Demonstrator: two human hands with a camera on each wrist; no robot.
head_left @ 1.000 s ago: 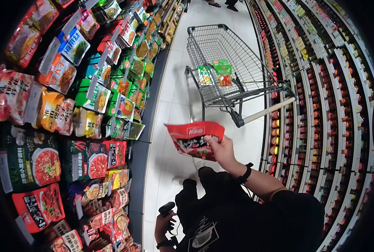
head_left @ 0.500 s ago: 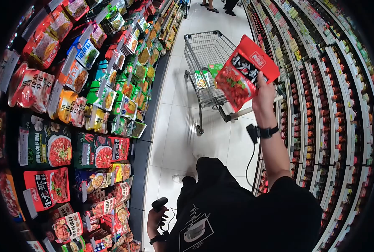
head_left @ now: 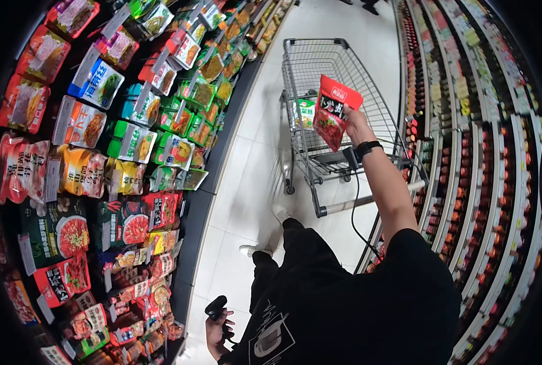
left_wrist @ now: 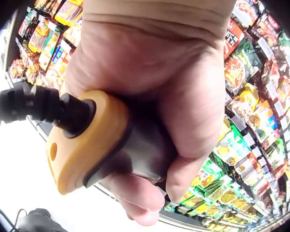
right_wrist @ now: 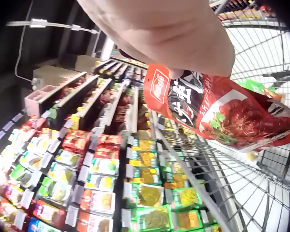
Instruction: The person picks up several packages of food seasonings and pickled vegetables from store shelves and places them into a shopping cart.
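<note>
In the head view a red pouch (head_left: pixel 337 113) hangs over the shopping cart (head_left: pixel 319 45), pinched at one edge by the right hand (head_left: pixel 358 129). The right wrist view shows the same pouch (right_wrist: pixel 222 108) below the hand (right_wrist: pixel 174 34), its food picture visible and cart wires beside it. Low in the head view, the left hand (head_left: pixel 218 331) is curled round a black device (head_left: pixel 215 308). From the left wrist, the fingers and thumb of the hand (left_wrist: pixel 150 82) wrap a yellow and black device (left_wrist: pixel 106 140). A green and white packet (head_left: pixel 305 114) lies inside the cart.
Shelves of hanging pouches (head_left: pixel 88 173) line the left side, and shelves of jars (head_left: pixel 459 182) the right. White floor tiles (head_left: pixel 234 188) run between them. Part of another person's feet (head_left: pixel 370 7) shows at the top. A cable (head_left: pixel 357 210) hangs from the right wrist.
The red pouch has moved from in front of the body to over the cart with the right hand. The left hand keeps its grip on the device.
</note>
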